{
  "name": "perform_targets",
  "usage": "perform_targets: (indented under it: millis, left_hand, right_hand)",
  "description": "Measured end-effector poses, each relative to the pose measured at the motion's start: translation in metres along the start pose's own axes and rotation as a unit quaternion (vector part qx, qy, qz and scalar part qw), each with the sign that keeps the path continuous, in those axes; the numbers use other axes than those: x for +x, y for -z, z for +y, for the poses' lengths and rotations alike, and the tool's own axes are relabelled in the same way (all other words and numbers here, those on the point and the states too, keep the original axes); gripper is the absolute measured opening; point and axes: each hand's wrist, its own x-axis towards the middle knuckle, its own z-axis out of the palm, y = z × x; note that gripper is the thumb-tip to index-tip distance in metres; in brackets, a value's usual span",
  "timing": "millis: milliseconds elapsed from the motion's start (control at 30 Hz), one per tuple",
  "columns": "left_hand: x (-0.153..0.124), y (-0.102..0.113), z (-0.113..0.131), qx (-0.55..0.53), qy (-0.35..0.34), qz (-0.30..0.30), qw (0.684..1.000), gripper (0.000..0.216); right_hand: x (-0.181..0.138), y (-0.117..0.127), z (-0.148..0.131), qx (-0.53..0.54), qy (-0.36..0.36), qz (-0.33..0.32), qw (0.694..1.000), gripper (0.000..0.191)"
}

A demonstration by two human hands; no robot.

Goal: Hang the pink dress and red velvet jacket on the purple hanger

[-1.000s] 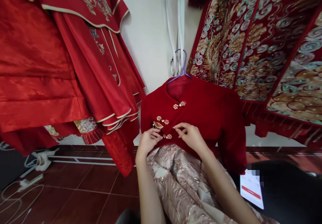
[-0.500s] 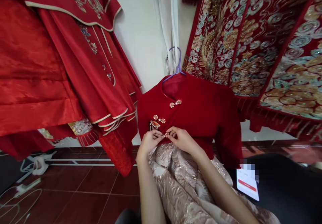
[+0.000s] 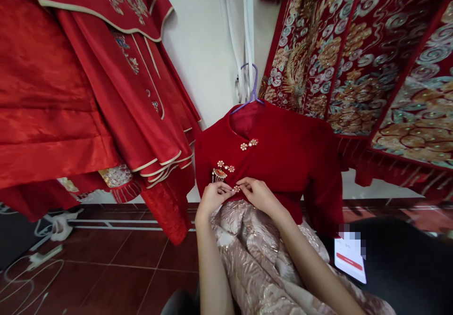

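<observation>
A dark red velvet jacket [image 3: 279, 150] hangs in front of me on a purple hanger [image 3: 254, 93]. My left hand [image 3: 214, 197] pinches the left side of a flower-shaped beaded button [image 3: 236, 189] near the jacket's hem. From the other side my right hand [image 3: 260, 194] has its thumb and fingers closed at the same button. Just above lies a fan-shaped brooch with dangling beads [image 3: 220, 173], beside another flower fastening [image 3: 226, 166]. A third flower fastening [image 3: 249, 144] closes the neckline. Below the hem, a shiny pinkish patterned skirt [image 3: 255, 249] lies under my forearms.
Red garments [image 3: 116, 79] hang at the left, and heavily embroidered ones [image 3: 339, 60] at the right. White straps [image 3: 244, 27] run down to the hanger. A phone [image 3: 350, 261] lies on a black surface [image 3: 399, 258]. Cables and a power strip [image 3: 45, 257] are on the tiled floor.
The view has shifted slightly. The fingers of my right hand have drawn back a little from the button, which shows more fully; my left hand keeps its pinch.
</observation>
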Motion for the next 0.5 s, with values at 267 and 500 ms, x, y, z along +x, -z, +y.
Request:
perform_targets:
  millis: [267,500]
  left_hand:
    - [0.0007,-0.0018,-0.0001,-0.021,-0.011,0.013,1.0,0.035]
    - [-0.0022,-0.002,0.006,-0.054,-0.033,0.023,0.998,0.031]
  right_hand:
    - [-0.0006,0.0021,-0.0039,0.032,-0.006,-0.01,0.999,0.02]
    - [-0.0005,0.003,-0.0041,0.052,-0.001,-0.012,0.999,0.018]
